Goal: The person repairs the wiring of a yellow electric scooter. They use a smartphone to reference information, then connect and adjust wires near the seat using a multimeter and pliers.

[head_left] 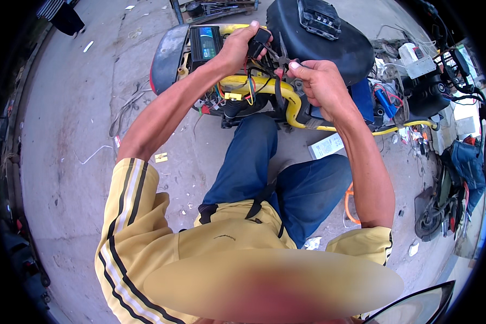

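A head-worn fisheye looks steeply down, close over the concrete floor (pixel 65 162).

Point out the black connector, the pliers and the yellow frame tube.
Connector (pixel 260 39), head view, on its black housing.
Pliers (pixel 284 54), head view, at the pivot.
Frame tube (pixel 264 83), head view, on its upper bend.

Battery (pixel 206 43) left of the hands, seat (pixel 329 48) behind them, scooter frame (pixel 264 86) beneath.

Beside my left wrist sits a black rectangular box with a blue-green label (pixel 206 44). A small yellow tag (pixel 161 157) lies on the concrete floor (pixel 65 162); a white printed sheet (pixel 327 145) lies below my right forearm.
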`<state>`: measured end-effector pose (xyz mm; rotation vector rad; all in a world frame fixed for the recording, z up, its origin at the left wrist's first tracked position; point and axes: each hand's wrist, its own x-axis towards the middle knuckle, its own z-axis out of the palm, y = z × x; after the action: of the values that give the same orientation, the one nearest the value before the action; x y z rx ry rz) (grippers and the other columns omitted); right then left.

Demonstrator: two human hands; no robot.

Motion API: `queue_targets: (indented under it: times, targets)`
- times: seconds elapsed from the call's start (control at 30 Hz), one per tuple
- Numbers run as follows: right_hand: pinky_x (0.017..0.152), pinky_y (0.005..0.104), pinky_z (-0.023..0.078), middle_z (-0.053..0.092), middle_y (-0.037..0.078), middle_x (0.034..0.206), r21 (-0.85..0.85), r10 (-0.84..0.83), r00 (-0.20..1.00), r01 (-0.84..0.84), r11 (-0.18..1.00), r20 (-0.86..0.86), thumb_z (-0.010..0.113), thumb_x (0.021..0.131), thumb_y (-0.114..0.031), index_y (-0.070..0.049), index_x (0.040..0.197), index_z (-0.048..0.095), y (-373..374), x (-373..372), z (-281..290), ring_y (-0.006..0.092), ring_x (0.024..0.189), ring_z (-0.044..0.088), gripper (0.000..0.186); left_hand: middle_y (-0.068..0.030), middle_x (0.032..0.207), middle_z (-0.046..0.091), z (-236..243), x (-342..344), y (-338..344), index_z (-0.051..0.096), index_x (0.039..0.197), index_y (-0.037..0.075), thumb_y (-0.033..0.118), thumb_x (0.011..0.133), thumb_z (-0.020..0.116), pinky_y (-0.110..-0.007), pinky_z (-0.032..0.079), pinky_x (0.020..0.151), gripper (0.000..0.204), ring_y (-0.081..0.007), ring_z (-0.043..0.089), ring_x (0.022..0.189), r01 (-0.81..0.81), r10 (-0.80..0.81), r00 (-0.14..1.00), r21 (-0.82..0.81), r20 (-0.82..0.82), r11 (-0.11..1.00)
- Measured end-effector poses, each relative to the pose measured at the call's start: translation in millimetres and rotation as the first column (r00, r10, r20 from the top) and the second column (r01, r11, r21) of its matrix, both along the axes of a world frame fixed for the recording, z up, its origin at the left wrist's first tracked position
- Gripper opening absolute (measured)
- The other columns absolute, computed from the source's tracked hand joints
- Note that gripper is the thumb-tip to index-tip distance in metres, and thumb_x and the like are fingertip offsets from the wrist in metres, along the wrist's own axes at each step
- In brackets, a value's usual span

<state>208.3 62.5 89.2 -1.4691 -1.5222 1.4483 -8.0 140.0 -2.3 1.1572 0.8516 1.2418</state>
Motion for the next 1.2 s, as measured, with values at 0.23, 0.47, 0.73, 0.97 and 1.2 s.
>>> queue_targets:
  times: [0.23,0.47,0.73,0.97,1.2]
  targets:
    - [0.044,0.0251,0.017,0.035,-0.01,0.06,-0.093,0.011,0.998,-0.016,0.996,-0.057,0.064,0.103,-0.024,0.002,0.097,0.069,8,12,10,0.0014,0.049,0.026,0.028,-0.0032,0.083,0.061,3,-2,3,0.067,0.111,0.002,0.053,0.109,0.043,-0.026,0.047,0.064,0.056,-0.0096,0.058,0.072,0.124,-0.102,0.98,0.125,-0.17,0.984]
    - [0.043,0.0252,0.016,0.036,-0.01,0.059,-0.09,-0.038,0.984,0.022,0.996,-0.176,0.065,0.103,-0.023,0.002,0.096,0.068,4,6,-6,0.0016,0.047,0.024,0.026,-0.0027,0.072,0.059,-1,2,3,0.068,0.104,0.001,0.056,0.106,0.047,-0.026,0.044,0.062,0.058,-0.0105,0.054,0.064,0.041,-0.02,0.986,0.127,-0.166,0.991]
    - [0.041,0.0269,0.02,0.051,-0.005,0.058,-0.034,-0.105,0.964,0.099,0.994,-0.243,0.066,0.101,-0.02,0.003,0.095,0.075,-4,-6,-19,0.0042,0.044,0.029,0.026,-0.0028,0.066,0.057,-5,7,10,0.067,0.102,0.0,0.062,0.105,0.046,-0.026,0.038,0.052,0.065,-0.0109,0.051,0.055,-0.035,0.044,0.996,0.12,-0.076,0.992]
    - [0.057,0.0267,0.04,0.067,0.004,0.076,0.018,-0.098,0.972,0.104,0.994,-0.213,0.065,0.099,-0.02,0.003,0.099,0.079,-7,-8,-26,0.0078,0.063,0.053,0.027,-0.0035,0.066,0.056,-1,11,9,0.066,0.104,0.0,0.061,0.106,0.044,-0.027,0.038,0.053,0.065,-0.012,0.051,0.056,-0.042,0.045,0.997,0.06,-0.06,0.997]
    - [0.048,0.0312,0.03,0.048,-0.002,0.063,0.056,0.11,0.987,-0.118,0.991,0.12,0.068,0.097,-0.026,0.004,0.1,0.078,13,17,20,0.0087,0.053,0.037,0.031,-0.0042,0.071,0.058,3,1,6,0.064,0.109,0.0,0.059,0.107,0.043,-0.027,0.041,0.059,0.063,-0.0126,0.054,0.063,0.075,-0.071,0.995,0.066,-0.069,0.995]
